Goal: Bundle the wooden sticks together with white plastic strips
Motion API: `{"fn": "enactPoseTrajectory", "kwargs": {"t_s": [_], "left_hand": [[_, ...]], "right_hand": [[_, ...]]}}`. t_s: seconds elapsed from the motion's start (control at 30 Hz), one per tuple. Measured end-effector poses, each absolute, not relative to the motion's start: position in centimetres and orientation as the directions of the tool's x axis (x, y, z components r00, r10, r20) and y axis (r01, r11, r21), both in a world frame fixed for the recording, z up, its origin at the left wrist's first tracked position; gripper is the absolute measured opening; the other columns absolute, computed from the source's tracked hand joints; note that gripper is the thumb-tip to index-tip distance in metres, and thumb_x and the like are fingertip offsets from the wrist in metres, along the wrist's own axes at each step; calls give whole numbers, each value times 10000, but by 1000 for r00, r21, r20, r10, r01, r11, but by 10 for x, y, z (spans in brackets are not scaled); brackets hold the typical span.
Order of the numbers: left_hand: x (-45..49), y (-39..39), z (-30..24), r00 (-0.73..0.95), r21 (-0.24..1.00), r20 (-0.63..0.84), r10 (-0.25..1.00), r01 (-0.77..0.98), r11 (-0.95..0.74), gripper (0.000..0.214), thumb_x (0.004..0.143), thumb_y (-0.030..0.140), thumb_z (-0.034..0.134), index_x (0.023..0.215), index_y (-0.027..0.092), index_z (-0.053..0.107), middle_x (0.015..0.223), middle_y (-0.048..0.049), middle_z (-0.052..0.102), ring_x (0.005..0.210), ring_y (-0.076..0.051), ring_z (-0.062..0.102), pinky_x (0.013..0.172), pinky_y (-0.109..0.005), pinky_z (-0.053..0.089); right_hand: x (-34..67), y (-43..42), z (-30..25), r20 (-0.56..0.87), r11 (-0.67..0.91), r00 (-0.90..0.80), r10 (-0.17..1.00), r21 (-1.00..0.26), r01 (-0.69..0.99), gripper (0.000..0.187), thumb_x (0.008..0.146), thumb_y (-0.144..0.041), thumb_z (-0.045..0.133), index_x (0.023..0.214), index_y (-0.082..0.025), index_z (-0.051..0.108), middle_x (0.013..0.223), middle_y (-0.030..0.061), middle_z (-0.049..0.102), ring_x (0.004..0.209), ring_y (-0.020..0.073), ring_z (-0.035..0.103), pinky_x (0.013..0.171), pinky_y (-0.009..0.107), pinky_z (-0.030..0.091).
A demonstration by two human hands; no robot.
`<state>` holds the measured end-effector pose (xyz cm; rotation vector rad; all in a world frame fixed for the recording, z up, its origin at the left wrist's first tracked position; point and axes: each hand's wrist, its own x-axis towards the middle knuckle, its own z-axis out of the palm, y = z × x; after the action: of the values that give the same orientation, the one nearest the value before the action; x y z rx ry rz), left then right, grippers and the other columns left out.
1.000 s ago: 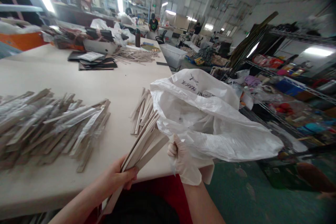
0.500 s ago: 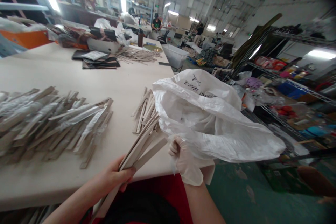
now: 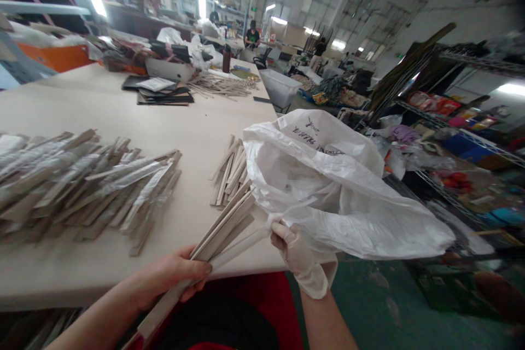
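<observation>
My bare left hand is wrapped round a bundle of flat greyish-beige strips, held at a slant over the table's front edge. My right hand, in a pale thin glove, is closed in a pinch. Between my hands runs a whitish, translucent plastic strip, from the bundle to my right fingertips. Just behind the right hand lies a large white plastic bag with its mouth open and dark handwriting on it. More loose strips lie beside the bag, partly hidden by it.
A wide pile of strips wrapped in clear plastic covers the table's left side. Farther back are dark flat sheets, a bottle and thin sticks. A loaded wire shelf stands right. Several people are in the background.
My right hand has shifted slightly right and down, and the translucent strip now shows stretched between my hands. The left hand still grips the bundle. The view has shifted a little.
</observation>
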<state>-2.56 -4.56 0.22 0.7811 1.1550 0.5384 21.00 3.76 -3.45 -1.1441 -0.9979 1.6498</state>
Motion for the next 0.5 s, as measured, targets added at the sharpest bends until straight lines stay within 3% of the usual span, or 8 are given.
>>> {"fn": "enactPoseTrajectory", "kwargs": {"t_s": [0.13, 0.27, 0.37, 0.5], "left_hand": [[-24, -44, 5, 318, 832, -545, 776, 87, 548, 227, 642, 378, 568, 671, 177, 467, 523, 69, 521, 394, -64, 398, 451, -203, 304], [-18, -42, 11, 292, 866, -500, 815, 152, 476, 188, 670, 348, 536, 673, 187, 438, 516, 82, 486, 407, -67, 403, 452, -206, 315], [-11, -39, 12, 249, 878, -477, 843, 171, 447, 188, 673, 353, 526, 684, 186, 442, 521, 80, 484, 419, -71, 412, 461, -211, 326], [-1, -35, 7, 191, 899, -438, 879, 89, 428, 287, 653, 422, 563, 755, 173, 465, 561, 67, 500, 450, -78, 439, 449, -206, 334]], "right_hand": [[216, 35, -31, -218, -201, -237, 947, -975, 93, 375, 704, -447, 580, 463, -184, 462, 431, -60, 332, 446, 83, 287, 467, 260, 205], [209, 31, -14, -202, -144, -156, 967, -937, 319, 471, 703, -558, 531, 420, -193, 437, 411, -56, 306, 450, 93, 290, 493, 274, 230], [194, 23, -12, -186, -125, -161, 969, -935, 331, 435, 672, -534, 572, 437, -194, 434, 433, -50, 350, 465, 98, 326, 496, 268, 255], [174, 10, -24, -196, -118, -375, 906, -968, 220, 347, 691, -475, 566, 520, -182, 492, 480, -41, 410, 476, 97, 357, 462, 251, 258]]}}
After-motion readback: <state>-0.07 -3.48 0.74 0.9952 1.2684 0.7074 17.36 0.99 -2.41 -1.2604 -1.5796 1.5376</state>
